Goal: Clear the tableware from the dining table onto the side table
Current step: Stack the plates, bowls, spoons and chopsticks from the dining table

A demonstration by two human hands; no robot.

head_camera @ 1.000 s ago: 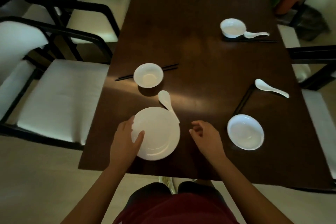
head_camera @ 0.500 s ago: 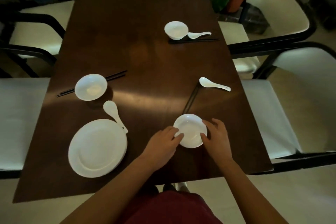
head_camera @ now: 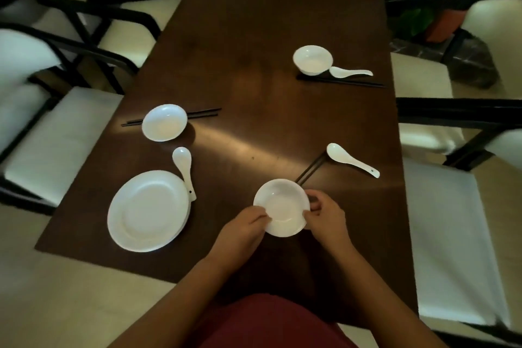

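I see my left hand (head_camera: 243,230) and right hand (head_camera: 324,216) pinching the small bowl (head_camera: 282,206) beside the big plate (head_camera: 147,210); next I should probably lift it.

Dim indoor light. 1 broad glare streak crosses the dining table (head_camera: 254,37) mid-width, left to right. White tableware reads bright. Left chairs (head_camera: 42,127) motion-blurred; wide-angle bending at edges.
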